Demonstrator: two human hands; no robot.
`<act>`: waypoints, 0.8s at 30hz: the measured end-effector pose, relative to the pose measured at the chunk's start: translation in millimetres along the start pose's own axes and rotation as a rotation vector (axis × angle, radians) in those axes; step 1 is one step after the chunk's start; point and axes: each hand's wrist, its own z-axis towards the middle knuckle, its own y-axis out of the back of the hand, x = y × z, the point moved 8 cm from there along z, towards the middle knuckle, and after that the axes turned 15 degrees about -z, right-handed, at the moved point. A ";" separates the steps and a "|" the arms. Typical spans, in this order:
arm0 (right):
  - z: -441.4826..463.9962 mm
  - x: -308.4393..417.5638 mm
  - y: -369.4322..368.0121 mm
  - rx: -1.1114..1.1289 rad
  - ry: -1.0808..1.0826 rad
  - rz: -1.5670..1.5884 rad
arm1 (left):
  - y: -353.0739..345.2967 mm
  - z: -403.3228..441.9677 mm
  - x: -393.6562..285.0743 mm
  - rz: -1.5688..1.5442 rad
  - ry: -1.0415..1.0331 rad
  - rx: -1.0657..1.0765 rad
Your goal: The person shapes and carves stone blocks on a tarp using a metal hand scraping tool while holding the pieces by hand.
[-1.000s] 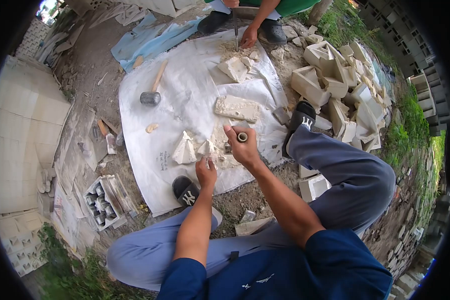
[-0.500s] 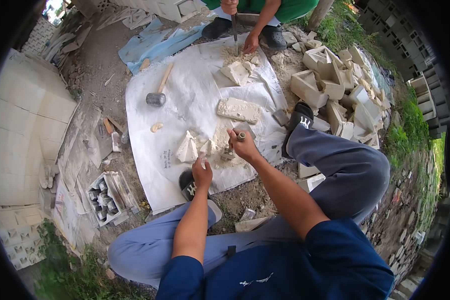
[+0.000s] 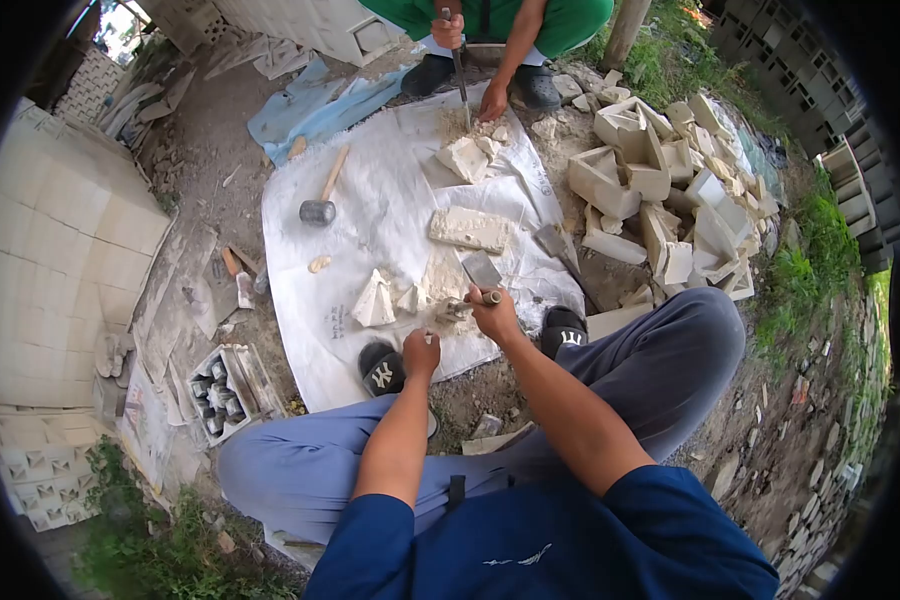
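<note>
My right hand [image 3: 497,315] is wrapped round the handle of a hammer [image 3: 491,297], whose butt end points up at me. Its head is low over the white sheet, partly hidden among pale crumbs. Close by on the left, my left hand [image 3: 422,352] is closed, fingertips pinched; whatever it holds is too small to make out. Pointed pale lumps [image 3: 374,300] lie just beyond my hands. A flat grey metal blade [image 3: 482,268] rests above my right hand, and past it is a rough pale slab [image 3: 470,229].
A mallet [image 3: 318,211] lies on the white sheet [image 3: 295,265]. Broken box-shaped pieces [image 3: 660,180] are heaped at the right. Across from me a person [image 3: 450,30] in green works with a metal bar. A tray of dark pieces [image 3: 218,397] stands at the left.
My left hand has moved right, closer to my right hand. The hammer has tilted slightly in my right hand. The whole view has shifted a little, and my right knee has moved inward.
</note>
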 end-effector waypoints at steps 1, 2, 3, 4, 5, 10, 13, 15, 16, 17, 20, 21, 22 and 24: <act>-4.9 -5.2 4.2 -0.018 -0.025 0.032 | 1.4 -0.2 1.3 0.001 0.007 0.001; -7.3 -4.2 6.7 -0.043 -0.005 0.048 | 1.1 2.4 -0.4 0.024 -0.020 0.026; -6.1 -0.6 9.3 -0.040 -0.001 0.044 | -2.6 9.1 -2.4 0.045 -0.049 0.049; -6.5 2.8 12.1 -0.048 -0.011 0.041 | -5.4 13.8 -2.6 0.041 -0.042 0.047; -6.5 5.0 11.3 -0.052 -0.028 0.039 | -5.2 14.1 -5.4 0.062 -0.108 0.021; -1.6 4.8 15.6 -0.326 -0.143 0.117 | -14.1 10.7 -6.9 0.105 -0.173 0.023; 9.5 8.0 17.4 -0.330 -0.195 0.161 | -20.6 21.1 -4.5 0.215 -0.053 0.025; 17.2 11.2 15.9 -0.343 -0.205 0.165 | -27.4 26.5 -0.5 0.252 -0.013 0.054; 19.1 9.1 14.5 -0.352 -0.216 0.202 | -30.3 29.5 3.4 0.249 -0.002 0.061; 21.2 7.7 12.9 -0.360 -0.227 0.240 | -31.0 32.9 1.1 0.223 -0.065 0.046; 20.1 12.4 17.1 -0.419 -0.220 0.280 | -30.1 43.0 -5.5 0.193 -0.127 0.053; 17.6 15.0 19.6 -0.426 -0.209 0.267 | -30.7 43.9 -6.6 0.186 -0.136 0.074; 14.4 21.1 23.3 -0.466 -0.163 0.251 | -29.0 43.9 -8.2 0.188 -0.144 0.083; 16.2 27.3 31.9 -0.510 -0.191 0.183 | -29.4 49.2 -13.8 0.130 -0.153 0.113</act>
